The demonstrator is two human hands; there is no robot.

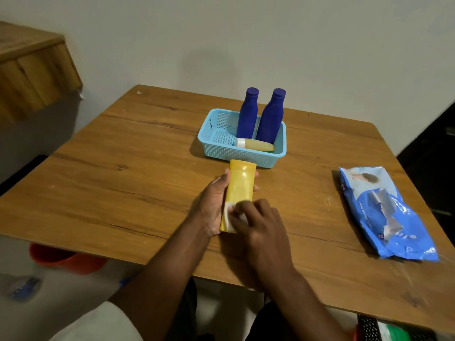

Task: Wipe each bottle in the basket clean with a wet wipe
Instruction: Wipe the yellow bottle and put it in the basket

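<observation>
left hand (211,205) grip wraps yellow bottle (240,190), counter (123,183) centre | right hand (256,217) presses wet wipe (231,215), fingers curled | basket (221,146) 12 o'clock | risk: wet bottle slips.

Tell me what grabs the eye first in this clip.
The yellow bottle at the table's middle, held by the left hand while the right hand rubs a white wipe on it. Behind it, two tall blue bottles stand in a light-blue basket; a blue wipes pack lies right.
</observation>
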